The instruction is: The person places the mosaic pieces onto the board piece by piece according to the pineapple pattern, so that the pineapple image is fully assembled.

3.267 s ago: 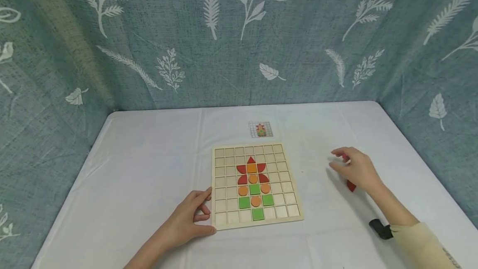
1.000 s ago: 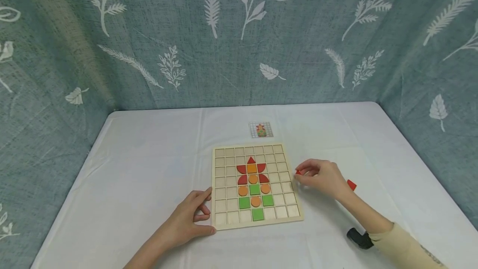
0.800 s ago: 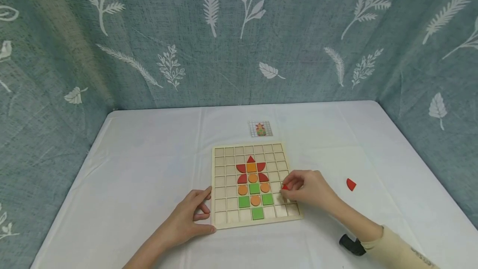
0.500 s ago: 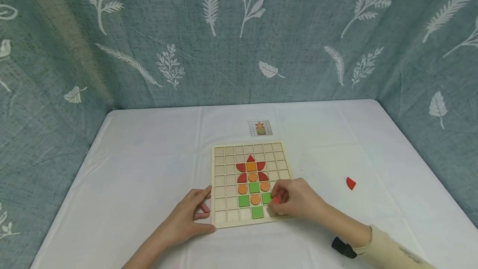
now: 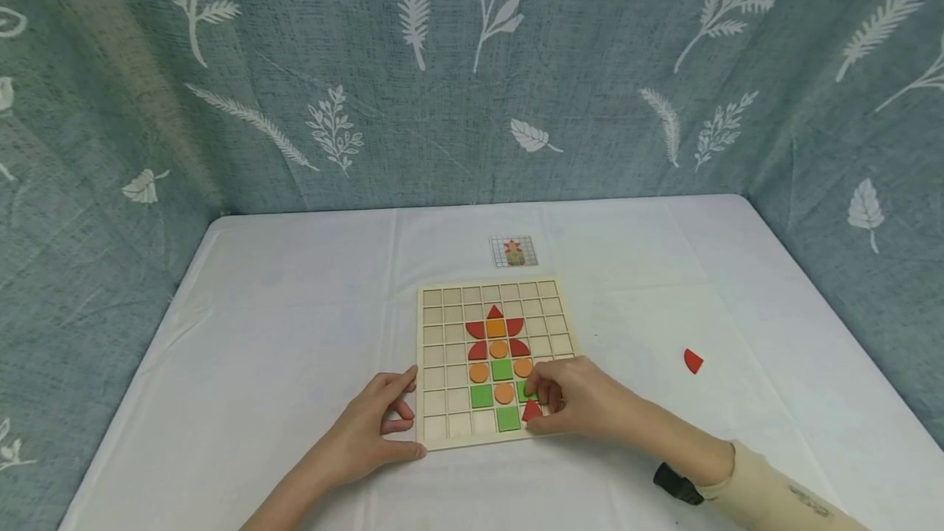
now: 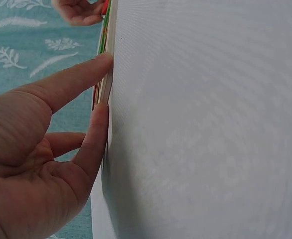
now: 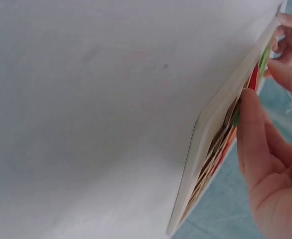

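Observation:
A square wooden grid board (image 5: 437, 428) lies on the white table, set with red, orange and green flat pieces. Its left edge is touched by the thumb and fingertips of my left hand (image 5: 366, 426), whose fingers are mostly straight; the left wrist view shows fingertips (image 6: 102, 62) against the board's side. Over the lower right part of the board, my right hand (image 5: 586, 400) pinches a red quarter-circle piece (image 5: 532, 410) between thumb and fingers. This piece is at the cell right of the lowest green square (image 5: 508, 419); whether it sits fully in the cell I cannot tell.
Another red quarter-circle piece (image 5: 693, 361) lies on the table to the right. A small pattern card (image 5: 514, 251) rests behind the board. A black wrist device (image 5: 677, 483) is at the right sleeve. A leaf-print curtain (image 5: 472, 146) surrounds the table.
My right hand has carried a red piece from the table's right side leftward onto the board, then down to its lower row. The left hand has stayed at the board's edge.

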`<state>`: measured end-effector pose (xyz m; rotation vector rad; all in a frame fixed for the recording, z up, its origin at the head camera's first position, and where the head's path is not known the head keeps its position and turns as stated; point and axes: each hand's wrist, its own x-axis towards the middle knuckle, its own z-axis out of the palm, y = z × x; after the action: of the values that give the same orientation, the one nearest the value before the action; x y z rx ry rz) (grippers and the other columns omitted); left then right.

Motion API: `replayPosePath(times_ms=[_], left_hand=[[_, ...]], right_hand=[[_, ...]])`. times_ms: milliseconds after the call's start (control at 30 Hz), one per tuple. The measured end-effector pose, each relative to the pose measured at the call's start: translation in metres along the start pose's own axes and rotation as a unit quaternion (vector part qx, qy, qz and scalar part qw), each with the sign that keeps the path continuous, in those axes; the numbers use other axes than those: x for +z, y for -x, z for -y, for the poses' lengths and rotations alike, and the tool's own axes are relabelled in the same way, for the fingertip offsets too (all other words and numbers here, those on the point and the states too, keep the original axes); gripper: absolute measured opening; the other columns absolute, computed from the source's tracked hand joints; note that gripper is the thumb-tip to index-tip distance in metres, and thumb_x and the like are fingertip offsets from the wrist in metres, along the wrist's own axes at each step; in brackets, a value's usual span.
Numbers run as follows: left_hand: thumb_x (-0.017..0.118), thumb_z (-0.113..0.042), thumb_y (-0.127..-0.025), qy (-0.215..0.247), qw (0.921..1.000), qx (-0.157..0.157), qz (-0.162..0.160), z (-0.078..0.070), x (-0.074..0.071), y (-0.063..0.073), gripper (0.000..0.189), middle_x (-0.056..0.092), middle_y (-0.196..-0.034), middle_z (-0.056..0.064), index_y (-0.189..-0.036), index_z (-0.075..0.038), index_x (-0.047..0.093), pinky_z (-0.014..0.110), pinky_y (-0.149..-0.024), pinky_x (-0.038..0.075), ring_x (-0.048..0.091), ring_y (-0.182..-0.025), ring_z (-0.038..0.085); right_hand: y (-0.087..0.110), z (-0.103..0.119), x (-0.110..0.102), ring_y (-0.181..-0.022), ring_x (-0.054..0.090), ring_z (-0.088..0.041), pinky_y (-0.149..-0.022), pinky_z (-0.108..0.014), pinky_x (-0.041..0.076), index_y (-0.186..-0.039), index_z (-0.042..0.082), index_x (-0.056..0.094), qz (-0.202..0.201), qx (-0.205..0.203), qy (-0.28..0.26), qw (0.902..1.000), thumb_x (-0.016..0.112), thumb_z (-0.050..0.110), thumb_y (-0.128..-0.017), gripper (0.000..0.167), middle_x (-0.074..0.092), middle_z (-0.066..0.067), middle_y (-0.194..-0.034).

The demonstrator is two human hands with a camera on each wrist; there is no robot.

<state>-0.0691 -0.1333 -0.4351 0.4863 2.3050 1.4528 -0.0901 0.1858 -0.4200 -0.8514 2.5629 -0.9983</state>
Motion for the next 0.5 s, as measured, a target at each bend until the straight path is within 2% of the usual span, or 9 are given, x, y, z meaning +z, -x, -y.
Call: replayPosePath(times_ms=[200,333,500], left_hand=[[0.086,-0.006,-0.072,0.002,1.0,0.004,-0.001,0.0003,0.0004,0.0006,0.096,0.042,-0.129,0.017,-0.149,0.007,0.03,0.02,-0.09,0.054,0.051,-0.097,0.016],[0.086,-0.007,-0.072,0.0,1.0,0.006,0.0,0.0008,0.0008,0.0006,0.096,0.042,-0.129,0.017,-0.149,0.006,0.03,0.02,-0.09,0.054,0.051,-0.097,0.016],[0.086,-0.007,-0.072,0.001,1.0,0.003,0.0,0.0009,0.0011,0.0005,0.096,0.042,-0.129,0.017,-0.149,0.007,0.03,0.02,-0.09,0.054,0.051,-0.097,0.017]], right_hand=[[0.0035,-0.0042,-0.0066,-0.069,0.051,-0.005,-0.058,-0.016,0.049,-0.099,0.018,0.07,0.043,-0.022,0.011,0.9988,0.081,0.016,-0.079,0.023,0.056,0.009,-0.078],[0.004,-0.0073,-0.0065,-0.071,0.052,-0.006,-0.058,-0.016,0.05,-0.097,0.017,0.07,0.045,-0.03,0.0,0.9985,0.078,0.012,-0.081,0.019,0.057,0.01,-0.078],[0.0037,-0.0086,-0.0037,-0.068,0.052,-0.004,-0.057,-0.016,0.049,-0.093,0.016,0.068,0.038,-0.019,-0.008,0.999,0.079,0.015,-0.082,0.017,0.055,0.014,-0.074]])
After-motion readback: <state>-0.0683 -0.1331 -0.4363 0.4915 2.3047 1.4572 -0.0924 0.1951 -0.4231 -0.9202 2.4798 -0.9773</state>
